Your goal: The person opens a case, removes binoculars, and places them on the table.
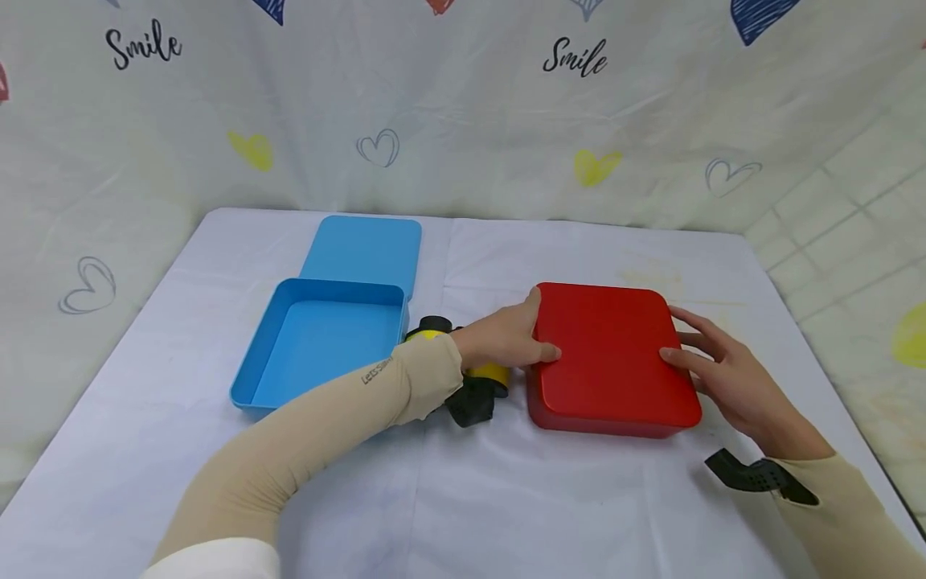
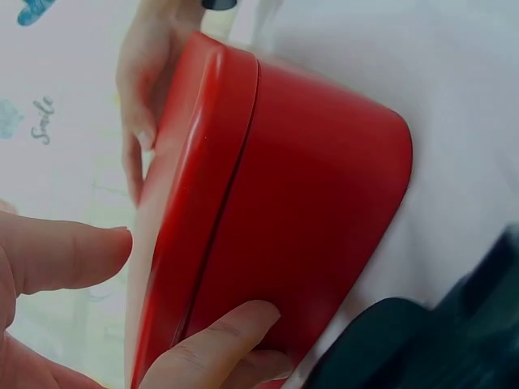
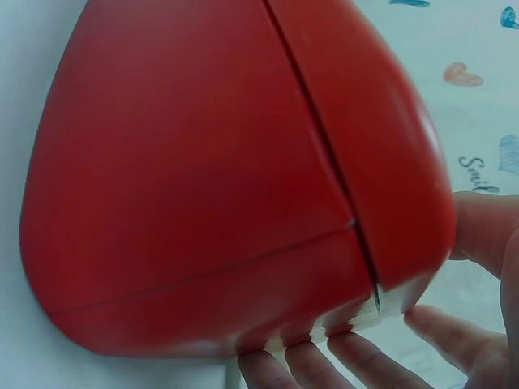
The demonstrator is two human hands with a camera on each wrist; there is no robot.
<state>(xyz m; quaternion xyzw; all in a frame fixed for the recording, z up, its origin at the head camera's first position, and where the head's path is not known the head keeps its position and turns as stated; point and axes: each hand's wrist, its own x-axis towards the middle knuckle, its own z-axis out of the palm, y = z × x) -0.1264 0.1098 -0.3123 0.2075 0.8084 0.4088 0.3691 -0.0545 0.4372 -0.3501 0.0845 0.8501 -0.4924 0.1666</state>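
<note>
A red lidded box (image 1: 608,354) lies flat on the white-covered table, its lid on, with a thin seam visible along the side (image 2: 300,170). My left hand (image 1: 506,334) holds its left side, thumb at the lid's edge and fingers against the wall. On the right side, my right hand (image 1: 731,378) grips the box, its thumb by the top edge; in the right wrist view the fingertips (image 3: 357,356) touch the side wall. Under my left wrist is a yellow-and-black object (image 1: 488,374), mostly hidden by the arm, so its kind is unclear.
An open blue box (image 1: 325,346) stands at the left with nothing visible in it. Its blue lid (image 1: 365,249) is behind it; whether they are joined I cannot tell. A printed cloth (image 1: 477,104) hangs behind the table (image 1: 506,498).
</note>
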